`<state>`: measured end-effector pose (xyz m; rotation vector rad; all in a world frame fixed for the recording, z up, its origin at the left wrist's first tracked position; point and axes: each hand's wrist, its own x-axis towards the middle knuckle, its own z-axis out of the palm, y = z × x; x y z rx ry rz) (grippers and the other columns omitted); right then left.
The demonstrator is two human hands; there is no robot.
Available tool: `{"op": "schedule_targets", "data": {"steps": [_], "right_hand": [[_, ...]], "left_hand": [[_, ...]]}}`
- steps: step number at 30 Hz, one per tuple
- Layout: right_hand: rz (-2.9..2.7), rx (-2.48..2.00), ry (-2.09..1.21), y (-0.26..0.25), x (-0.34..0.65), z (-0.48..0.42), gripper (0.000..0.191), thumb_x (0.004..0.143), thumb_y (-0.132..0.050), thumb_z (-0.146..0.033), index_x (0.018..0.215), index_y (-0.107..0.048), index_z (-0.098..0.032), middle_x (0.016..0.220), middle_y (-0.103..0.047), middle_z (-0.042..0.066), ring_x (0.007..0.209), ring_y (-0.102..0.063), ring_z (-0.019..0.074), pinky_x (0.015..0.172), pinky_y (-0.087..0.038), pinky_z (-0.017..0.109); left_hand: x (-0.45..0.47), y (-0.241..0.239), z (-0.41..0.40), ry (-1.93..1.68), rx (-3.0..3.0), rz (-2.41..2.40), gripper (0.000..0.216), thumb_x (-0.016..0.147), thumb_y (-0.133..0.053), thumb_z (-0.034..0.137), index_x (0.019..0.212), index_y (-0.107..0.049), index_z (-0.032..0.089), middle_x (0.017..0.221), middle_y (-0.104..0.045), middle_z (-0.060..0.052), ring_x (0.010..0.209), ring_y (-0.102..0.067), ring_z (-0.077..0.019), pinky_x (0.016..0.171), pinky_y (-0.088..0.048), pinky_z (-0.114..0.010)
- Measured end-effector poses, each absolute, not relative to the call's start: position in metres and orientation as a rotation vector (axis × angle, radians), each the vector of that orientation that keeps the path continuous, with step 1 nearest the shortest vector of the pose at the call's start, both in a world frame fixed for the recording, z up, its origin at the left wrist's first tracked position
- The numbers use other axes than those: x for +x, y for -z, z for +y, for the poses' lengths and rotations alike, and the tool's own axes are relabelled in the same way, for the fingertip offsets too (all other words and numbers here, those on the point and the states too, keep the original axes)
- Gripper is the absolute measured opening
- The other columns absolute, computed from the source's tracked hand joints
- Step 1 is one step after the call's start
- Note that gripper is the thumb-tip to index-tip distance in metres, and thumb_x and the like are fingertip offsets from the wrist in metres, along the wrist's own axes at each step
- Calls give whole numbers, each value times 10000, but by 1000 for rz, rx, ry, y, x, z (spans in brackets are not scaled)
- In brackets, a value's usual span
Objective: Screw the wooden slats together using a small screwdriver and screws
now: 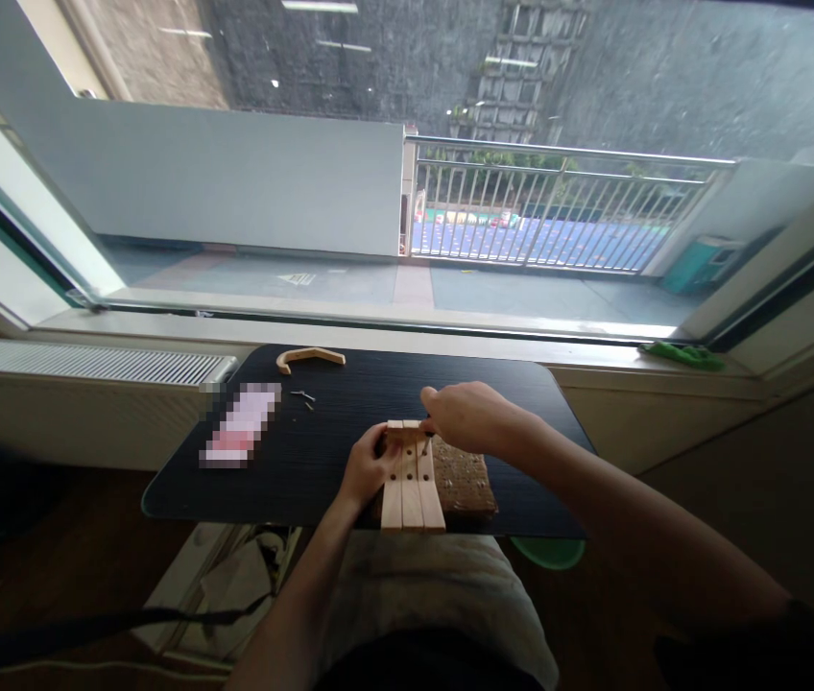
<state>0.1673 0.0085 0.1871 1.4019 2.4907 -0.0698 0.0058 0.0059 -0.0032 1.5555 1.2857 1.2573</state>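
Three pale wooden slats (412, 499) lie side by side with several dark holes in them, joined at the far end by a raised wooden crosspiece. My left hand (368, 465) is closed on their left edge near that end. Above the far right corner, my right hand (468, 415) is closed round a thin-shafted tool (426, 443), whose handle is hidden in the fist. Its dark shaft points down at a hole in the right slat. Under the slats and to their right is a brown block (466, 480) with a rough, patterned top.
The black table (335, 403) carries a curved wooden piece (313, 355), a few small screws (303, 395) and a blurred pinkish item (243, 425). A window and sill lie beyond, with a green cloth (682, 356) at right. A green basin (549, 552) sits below the table.
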Motion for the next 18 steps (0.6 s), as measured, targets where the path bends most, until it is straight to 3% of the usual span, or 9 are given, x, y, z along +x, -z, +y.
{"op": "schedule_targets", "data": {"steps": [18], "right_hand": [[2454,1440,-25,-188,163,7,360,955,-499,-412,1099,-640,-114,842,-736,173,842,-715,312,606,-499,332]], "left_hand": [[6,-3,4,-1259,1559,1275,187,777,-635,265,919,-685,154,908,-722,-63,843,-662,-206,766,-513,-294]]}}
